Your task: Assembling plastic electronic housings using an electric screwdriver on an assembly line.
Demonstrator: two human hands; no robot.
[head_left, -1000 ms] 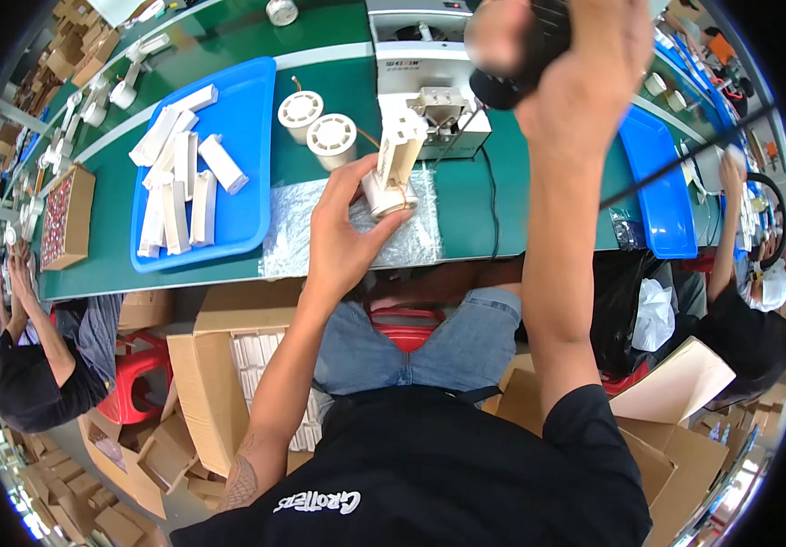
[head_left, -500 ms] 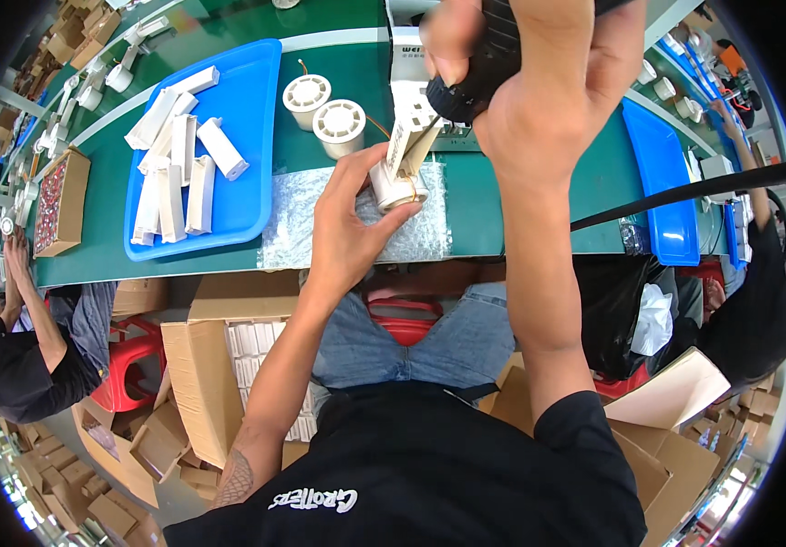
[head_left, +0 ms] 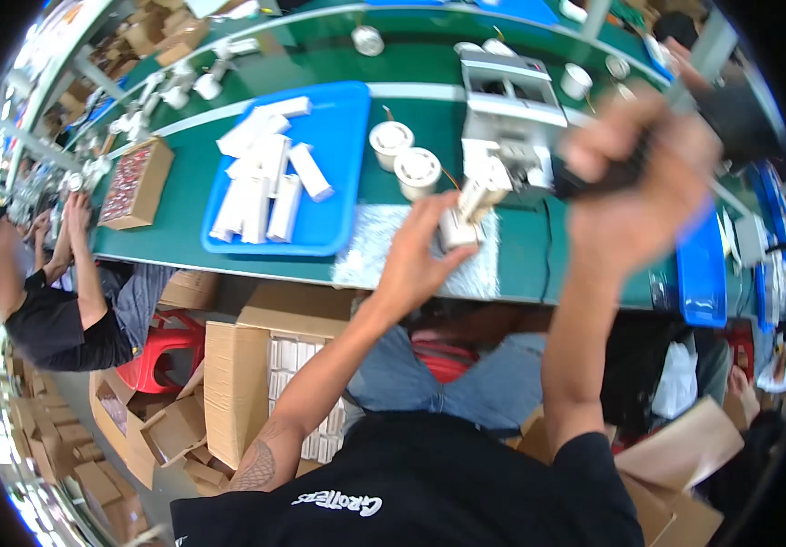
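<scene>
My left hand is closed round a white cylindrical lamp housing on bubble wrap. A narrow white box-like piece stands tilted on the housing, its lower end against it. Smeared by motion, my right hand is wrapped round a black power screwdriver, to the right of the housing and apart from it. Two more white lamp housings stand left of a silver tabletop machine. Several narrow white boxes lie in a blue tray.
A cardboard box of small red parts sits at the left, near a co-worker. Another blue tray lies at the right. An open carton of white pieces stands below the table edge. A black cable hangs over the table.
My right hand has drawn the screwdriver away from the white piece, to the right. The left hand still holds the lamp housing. The whole view has shifted, showing more of the table's far side.
</scene>
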